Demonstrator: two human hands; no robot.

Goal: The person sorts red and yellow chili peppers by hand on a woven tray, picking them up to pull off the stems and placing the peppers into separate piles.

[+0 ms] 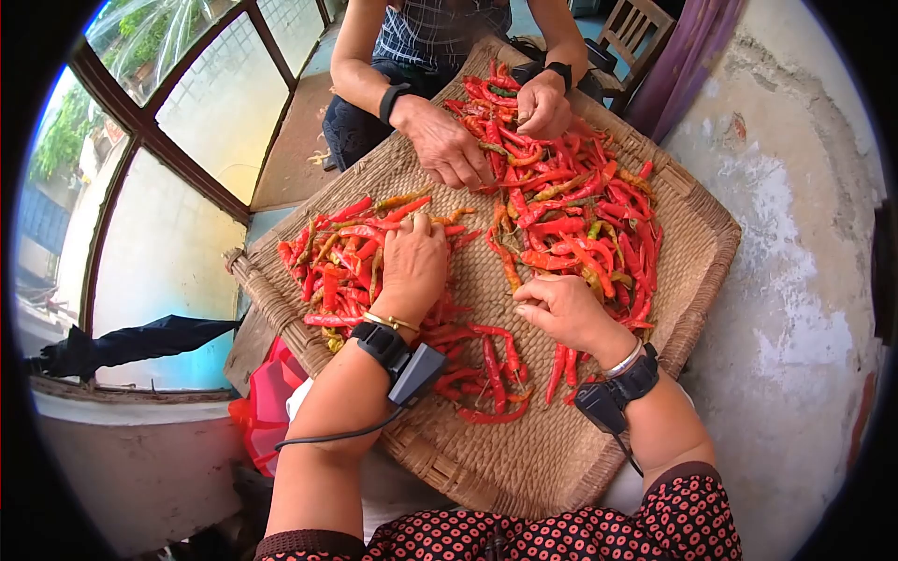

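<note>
Red chili peppers (561, 225) — 2 heaps on woven tray (543, 458), some bare weave between. Left hand (413, 260) on left heap (348, 297), back up, fingers bent down among peppers; cannot tell if gripping any. Right hand (561, 309) at near side of right heap (645, 245) — fingers curled, thumb near fingertips, grip unclear. Opposite, co-worker's hands (444, 145) at far peppers.

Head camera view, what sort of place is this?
Probably a porch or sunroom of a home: framed windows line one side, a worn, patchy wall stands opposite, and a purple curtain hangs near a wooden chair.
</note>
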